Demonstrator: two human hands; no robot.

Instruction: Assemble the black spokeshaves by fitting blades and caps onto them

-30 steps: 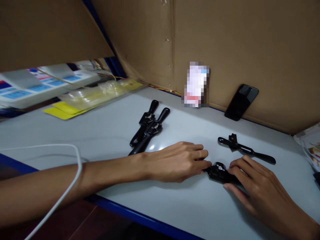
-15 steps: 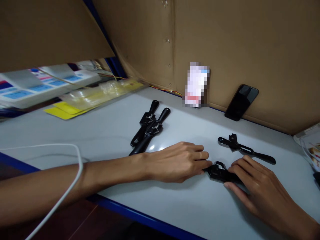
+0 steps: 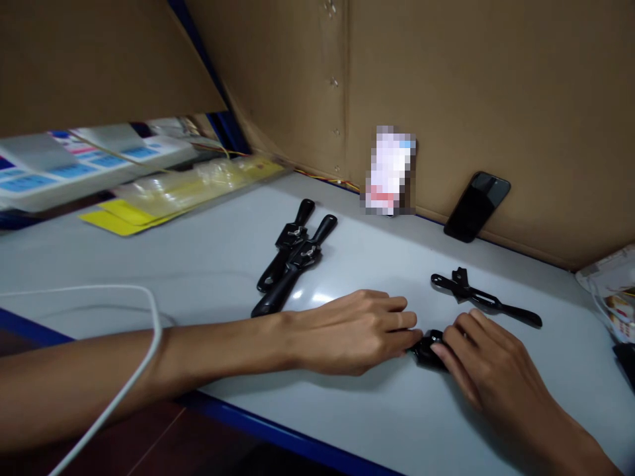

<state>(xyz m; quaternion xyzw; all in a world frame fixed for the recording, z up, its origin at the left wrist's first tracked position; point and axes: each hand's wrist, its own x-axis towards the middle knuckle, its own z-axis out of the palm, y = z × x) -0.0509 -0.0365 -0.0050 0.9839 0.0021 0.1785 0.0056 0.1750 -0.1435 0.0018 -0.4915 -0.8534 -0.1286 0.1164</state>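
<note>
Fingers of my left hand are closed round the left handle of a black spokeshave low over the grey table. My right hand is closed over the spokeshave's middle, thumb and fingertips pinched at its screw, which they hide along with the right handle. Behind my right hand lies a spokeshave body with a loose flat black piece across it. Left of my hands, two assembled spokeshaves with silvery wing screws lie side by side, touching.
A black phone and a blurred-out screen lean on the cardboard wall. Yellow cards in clear plastic and a white power strip lie at the left. A white cable loops across my left forearm.
My right hand has shifted left from the spokeshave's right handle to its middle, now covering the screw. My left hand keeps its hold on the left handle.
</note>
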